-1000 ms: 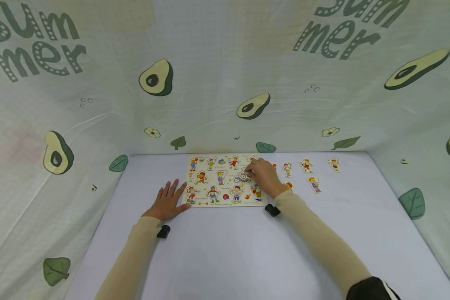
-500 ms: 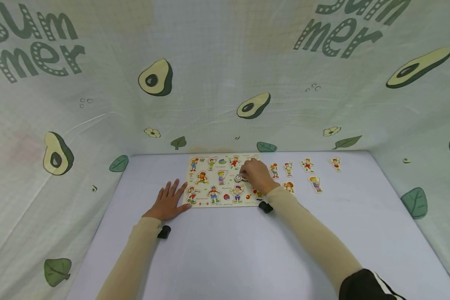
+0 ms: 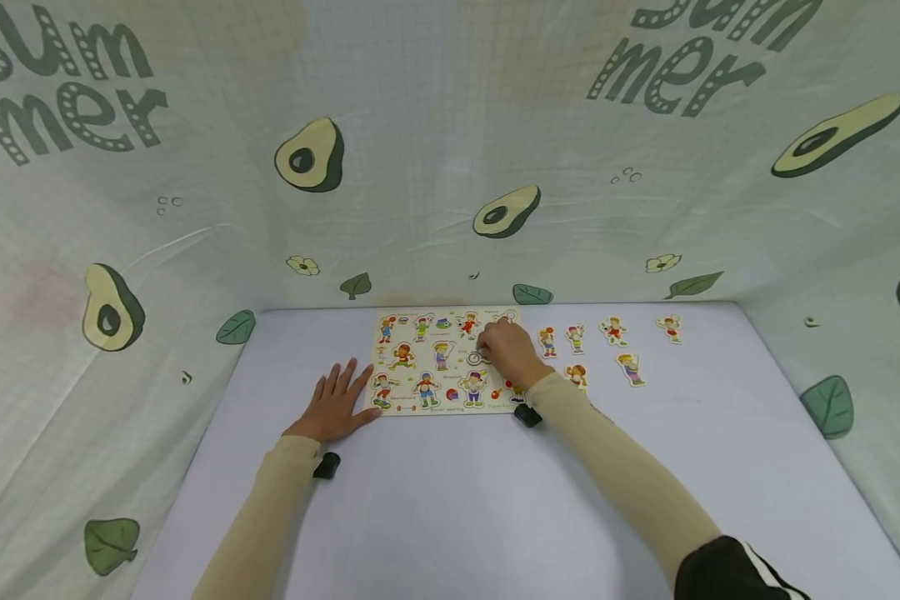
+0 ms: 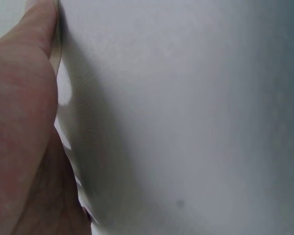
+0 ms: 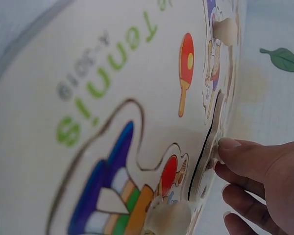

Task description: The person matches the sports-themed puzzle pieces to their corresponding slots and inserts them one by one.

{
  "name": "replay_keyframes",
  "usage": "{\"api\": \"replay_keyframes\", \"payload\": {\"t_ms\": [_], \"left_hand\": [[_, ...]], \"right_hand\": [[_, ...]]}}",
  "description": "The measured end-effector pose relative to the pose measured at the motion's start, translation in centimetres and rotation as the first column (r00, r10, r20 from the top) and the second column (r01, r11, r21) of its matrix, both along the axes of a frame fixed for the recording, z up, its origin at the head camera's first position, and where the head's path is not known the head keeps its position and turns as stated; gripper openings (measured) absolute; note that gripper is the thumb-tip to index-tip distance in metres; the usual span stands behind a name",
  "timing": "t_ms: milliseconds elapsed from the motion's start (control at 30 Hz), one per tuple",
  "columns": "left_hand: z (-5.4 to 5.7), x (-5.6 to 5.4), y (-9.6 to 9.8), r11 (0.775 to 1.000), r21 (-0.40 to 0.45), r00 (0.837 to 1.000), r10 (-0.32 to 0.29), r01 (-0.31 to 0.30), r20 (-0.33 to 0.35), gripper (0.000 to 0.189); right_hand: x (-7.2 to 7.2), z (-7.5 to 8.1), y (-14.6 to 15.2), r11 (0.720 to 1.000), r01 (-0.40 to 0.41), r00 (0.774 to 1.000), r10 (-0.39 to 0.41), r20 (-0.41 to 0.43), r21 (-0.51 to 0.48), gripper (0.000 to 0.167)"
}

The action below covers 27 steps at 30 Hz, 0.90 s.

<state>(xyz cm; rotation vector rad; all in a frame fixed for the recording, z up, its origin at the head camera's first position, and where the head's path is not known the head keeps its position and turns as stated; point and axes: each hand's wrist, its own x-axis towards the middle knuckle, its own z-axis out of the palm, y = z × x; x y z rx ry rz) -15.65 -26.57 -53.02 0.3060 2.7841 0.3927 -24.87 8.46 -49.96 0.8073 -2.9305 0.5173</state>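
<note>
A wooden puzzle board with sports figures lies flat on the white table. Above its right half, my right hand pinches a knobbed puzzle piece with a bicycle wheel; the rest of the piece is hidden under the hand. From the right wrist, the thumb and fingertips meet at this piece, whose edge stands slightly proud of the board. A table tennis piece with a wooden knob sits in its recess nearby. My left hand lies with spread fingers, thumb and fingertips at the board's left edge.
Right of the board lie several loose figure pieces, among them one in purple, one in red and white and one farther right. A printed cloth rises behind the table. Black wrist cameras sit under both wrists.
My right hand has moved left over the board with the bicycle piece, then slowed almost to a stop, uncovering loose pieces to its right. My left hand has stayed in place.
</note>
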Motion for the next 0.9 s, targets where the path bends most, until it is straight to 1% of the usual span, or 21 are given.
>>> {"api": "replay_keyframes", "payload": {"t_ms": [200, 300, 433, 600, 700, 800, 900], "left_hand": [[-0.2, 0.1, -0.2, 1.000, 0.011, 1.000, -0.005, 0.005, -0.012, 0.093], [-0.3, 0.1, -0.2, 1.000, 0.017, 1.000, -0.007, 0.007, -0.026, 0.093], [-0.3, 0.0, -0.1, 1.000, 0.009, 1.000, -0.004, 0.005, -0.025, 0.092], [0.0, -0.1, 0.1, 1.000, 0.000, 1.000, 0.000, 0.000, -0.020, 0.091], [0.4, 0.0, 0.3, 1.000, -0.002, 1.000, 0.003, -0.003, -0.008, 0.089], [0.8, 0.1, 0.4, 1.000, -0.009, 1.000, 0.005, -0.004, 0.013, 0.089], [0.6, 0.2, 0.3, 1.000, -0.012, 1.000, 0.000, 0.000, 0.012, 0.090]], "right_hand": [[0.4, -0.1, 0.0, 1.000, -0.012, 1.000, 0.011, 0.021, 0.024, 0.011], [0.4, -0.1, 0.0, 1.000, -0.016, 1.000, 0.016, 0.012, 0.025, 0.010], [0.4, -0.1, 0.1, 1.000, -0.007, 1.000, 0.007, 0.013, 0.007, 0.010], [0.6, -0.3, 0.2, 0.999, 0.026, 0.999, -0.024, 0.048, -0.041, 0.012], [0.9, -0.6, 0.5, 0.997, 0.033, 0.999, -0.030, 0.038, -0.072, 0.013], [1.6, -0.6, 1.2, 0.997, 0.036, 0.999, -0.034, 0.021, -0.072, 0.015], [2.4, -0.4, 2.4, 0.995, 0.061, 0.998, -0.059, 0.039, -0.074, 0.021]]}}
